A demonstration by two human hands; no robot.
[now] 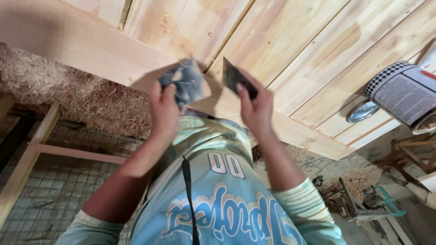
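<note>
Two hands up at the edge of the wooden tabletop (pixel 290 50). Left hand (pixel 164 111) grip closed around a dark smeared scraper card (pixel 188 81), blurred. Right hand (pixel 256 109) grip pinched shut on a second dark flat blade (pixel 236 78), just beside the first, small gap between. Right of that grip, well apart: one metal can (pixel 406 93) lying on the boards, one round lid (pixel 362 111) beside it. Left of the grips: wood shavings pile (pixel 68 93). Nothing between the two blades.
</note>
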